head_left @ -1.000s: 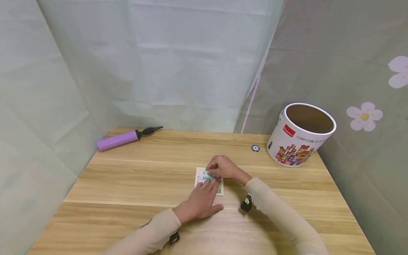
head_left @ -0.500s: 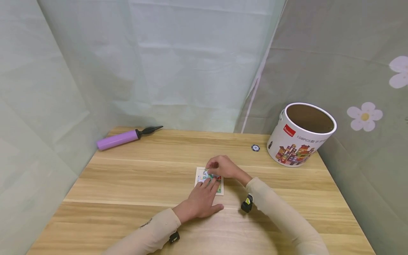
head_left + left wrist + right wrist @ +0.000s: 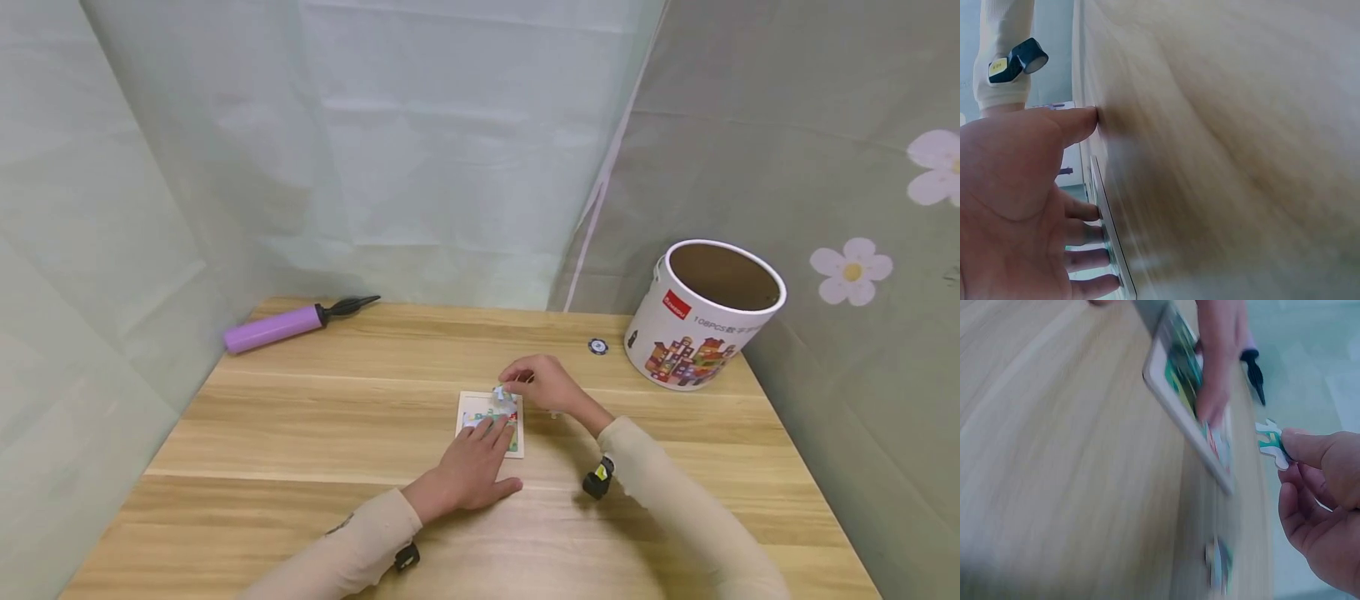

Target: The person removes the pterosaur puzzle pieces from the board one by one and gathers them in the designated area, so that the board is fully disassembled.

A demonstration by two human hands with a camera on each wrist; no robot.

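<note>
A small square jigsaw board (image 3: 461,417) with a pale border and a colourful picture lies mid-table. My left hand (image 3: 472,471) rests on its near part with straight fingers, and its thumb touches the table in the left wrist view. My right hand (image 3: 546,385) pinches a jigsaw piece (image 3: 1271,445) between thumb and fingers, just above the board's far right corner. That piece is white, green and blue. To the right of the board lies another jigsaw piece (image 3: 555,414), blurred in the right wrist view. The left hand hides part of the picture.
A purple hand pump (image 3: 273,328) with a black nozzle lies at the back left. At the back right stands a large white bucket (image 3: 690,337), with a poker chip (image 3: 597,347) beside it. Curtains hang behind the table and along both sides.
My right hand has lifted a jigsaw piece off the board and moved slightly right and away. A loose piece right of the board has come into view. The left hand stays put.
</note>
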